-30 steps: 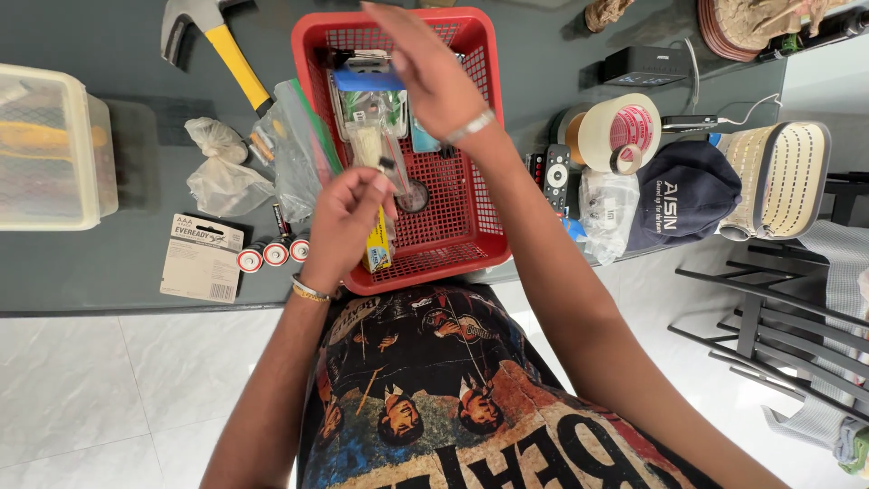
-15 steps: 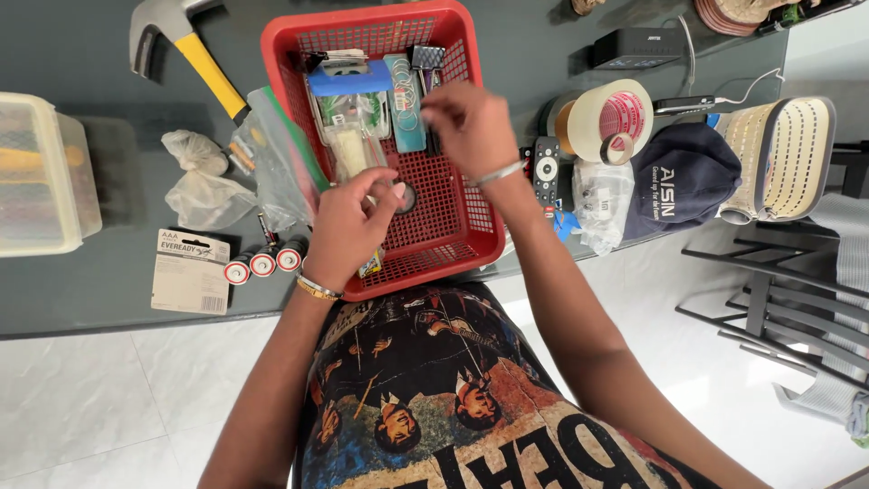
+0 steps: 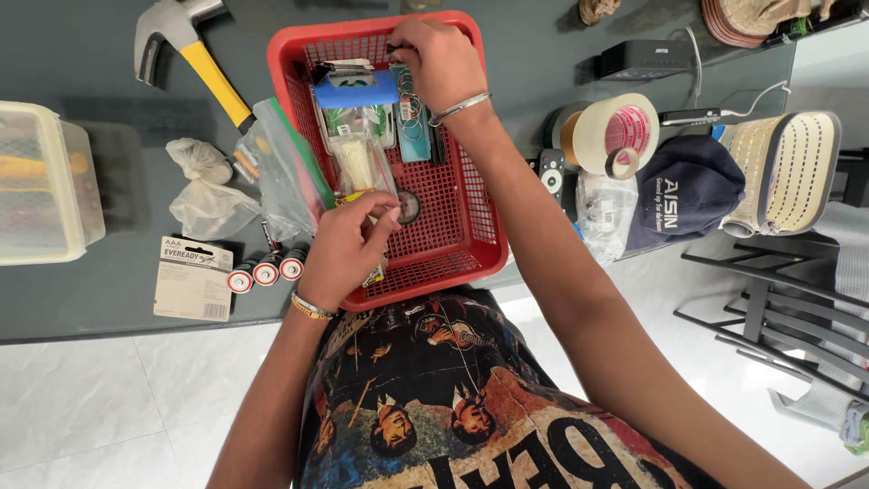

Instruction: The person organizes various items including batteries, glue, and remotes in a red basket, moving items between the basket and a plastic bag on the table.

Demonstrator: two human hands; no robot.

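Red plastic basket (image 3: 453, 249) sits at the near edge of the dark table (image 3: 109, 181), right in front of the person, holding a jumble of small packets: a blue-topped packet (image 3: 355, 91), a clear bag of pale contents (image 3: 356, 163) and a small round dark object (image 3: 409, 206) on the mesh floor. The left hand (image 3: 344, 249) rests over the basket's near left wall, fingers curled and pinched on a small clear packet with a yellow edge (image 3: 373, 272). The right hand (image 3: 439, 59) reaches into the far end of the basket, fingers closed over something small there; what it grips is hidden, so I cannot tell. Just left of the basket lie clear plastic bags (image 3: 272, 172), three red-ended batteries (image 3: 265, 270) beside a battery card (image 3: 192, 279), and a yellow-handled hammer (image 3: 195, 59). To the right stand a roll of tape (image 3: 615, 136) and a dark cap (image 3: 683, 199).
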